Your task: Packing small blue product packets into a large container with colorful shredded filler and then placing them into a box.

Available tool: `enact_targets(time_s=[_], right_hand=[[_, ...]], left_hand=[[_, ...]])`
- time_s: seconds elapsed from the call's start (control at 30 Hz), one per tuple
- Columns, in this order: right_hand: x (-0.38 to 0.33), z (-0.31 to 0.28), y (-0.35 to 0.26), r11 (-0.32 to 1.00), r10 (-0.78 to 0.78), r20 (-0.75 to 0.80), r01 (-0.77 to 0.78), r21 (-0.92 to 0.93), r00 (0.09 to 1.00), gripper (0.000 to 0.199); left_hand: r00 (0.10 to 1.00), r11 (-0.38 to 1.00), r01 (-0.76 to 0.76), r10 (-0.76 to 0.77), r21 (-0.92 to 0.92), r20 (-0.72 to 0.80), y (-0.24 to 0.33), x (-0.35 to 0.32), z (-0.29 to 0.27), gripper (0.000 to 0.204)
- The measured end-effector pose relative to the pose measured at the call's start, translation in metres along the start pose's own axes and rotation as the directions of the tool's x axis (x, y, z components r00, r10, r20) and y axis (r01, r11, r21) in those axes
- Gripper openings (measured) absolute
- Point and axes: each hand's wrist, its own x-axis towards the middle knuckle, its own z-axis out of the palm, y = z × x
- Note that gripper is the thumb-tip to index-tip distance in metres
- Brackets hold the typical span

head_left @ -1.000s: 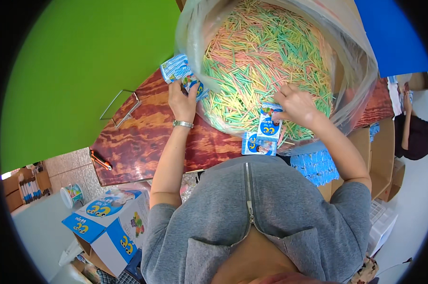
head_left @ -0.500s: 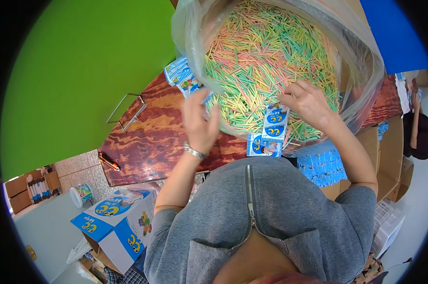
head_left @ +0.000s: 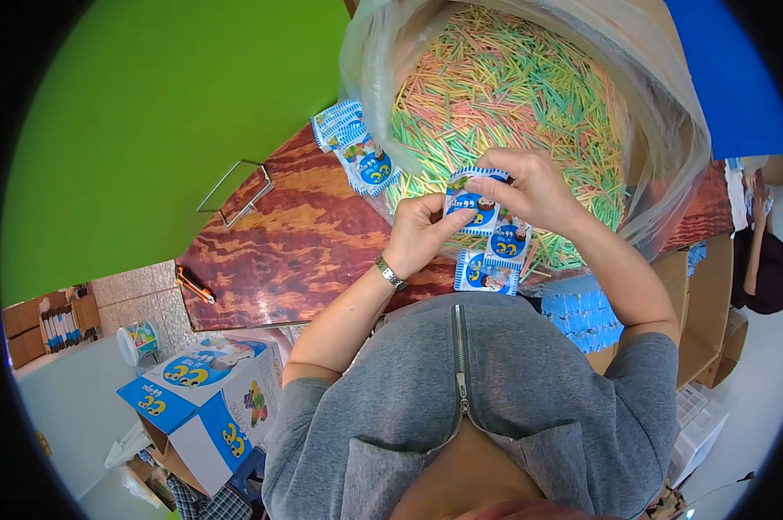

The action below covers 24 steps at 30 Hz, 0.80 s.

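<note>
There are two bare hands, three sachets at them, one overlapping pile of more sachets too layered to count, one plastic bag, sticks beyond counting inside it, one orange-and-black cutter, one wire frame, one silver wristband, one small bucket and one co-worker.

With 12 o'clock straight ahead of me, the bag sits on the desk from 12 to 1, sticks inside it. My left hand, past 11, and my right hand, near 1, hold a packet at 12, above the bag's near edge; two other packets lie nearer me. Against the bag's left side, at 11, is a packet pile. The wire frame is at 10, the cutter between 9 and 10. Off the desk, a carton is at 9, a tub beyond it; at 3, a cardboard box, then a co-worker.
</note>
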Motion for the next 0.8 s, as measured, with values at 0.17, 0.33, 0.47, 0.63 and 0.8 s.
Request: enact_targets(time_s=[0.17,0.33,0.47,0.63,0.8], right_hand=[[0.019,0.006,0.002,0.987,-0.161,0.083,0.16,0.012,0.984,0.018],[0.099,0.002,0.035,0.999,-0.037,0.151,0.037,0.005,0.988,0.027],[0.167,0.033,0.065,0.829,0.163,0.227,-0.008,-0.56,0.96,0.034],[0.187,0.048,0.05,0.64,0.42,0.291,-0.053,-0.767,0.86,0.043],[0.197,0.06,0.055,0.596,0.522,0.347,-0.042,-0.802,0.78,0.047]], left_hand=[[0.995,0.99,-0.009,0.023,0.144,-0.098,-0.023,0.0,-0.022,0.012],[0.976,0.983,-0.049,0.085,0.175,-0.2,-0.02,-0.01,-0.024,0.016],[0.976,0.937,-0.085,0.147,0.339,-0.16,-0.017,-0.012,-0.023,0.016],[0.975,0.968,-0.064,0.112,0.243,-0.193,-0.021,-0.018,-0.026,0.018],[0.968,0.979,-0.078,0.12,0.186,-0.223,-0.02,-0.016,-0.023,0.024]])
